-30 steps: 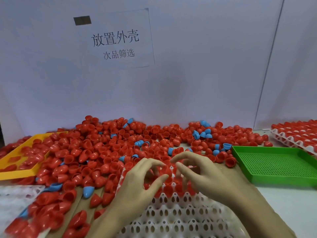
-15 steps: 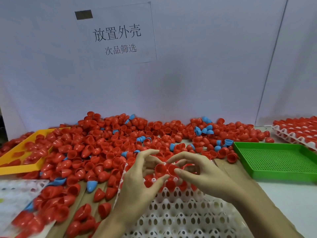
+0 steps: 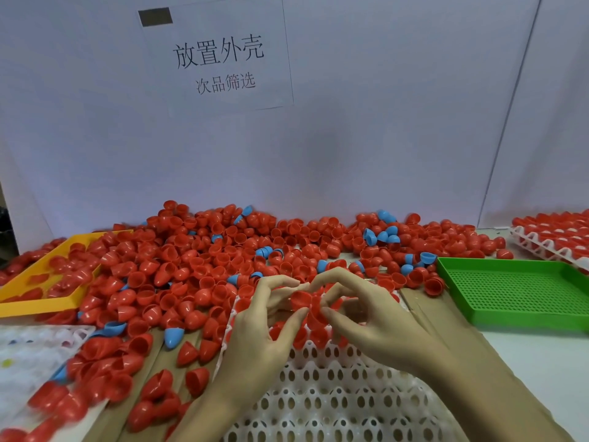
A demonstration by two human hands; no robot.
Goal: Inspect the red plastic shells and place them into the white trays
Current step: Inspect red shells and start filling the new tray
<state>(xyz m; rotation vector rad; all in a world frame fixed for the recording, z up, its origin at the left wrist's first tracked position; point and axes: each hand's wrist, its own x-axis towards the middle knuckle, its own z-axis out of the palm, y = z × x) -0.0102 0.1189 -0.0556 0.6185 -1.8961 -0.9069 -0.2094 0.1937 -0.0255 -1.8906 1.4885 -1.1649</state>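
A wide heap of red shells (image 3: pixel 197 266) covers the table's back half, with a few blue shells (image 3: pixel 381 236) mixed in. In front of me lies a white tray (image 3: pixel 334 397) with rows of egg-shaped holes; several red shells fill its far rows. My left hand (image 3: pixel 255 333) pinches a red shell (image 3: pixel 301 299) between thumb and fingers just above those rows. My right hand (image 3: pixel 373 323) pinches another red shell (image 3: pixel 318 312) right beside it, fingertips of both hands nearly touching.
A green mesh tray (image 3: pixel 516 291) sits at the right. Behind it a white tray (image 3: pixel 548 240) is full of red shells. A yellow tray (image 3: pixel 47 282) at the left holds red shells. Another white tray (image 3: pixel 28 355) lies at the near left. A paper sign hangs on the wall.
Both hands have lifted slightly and drawn together over the tray's far rows, each now holding a red shell. The view has tilted down a little.
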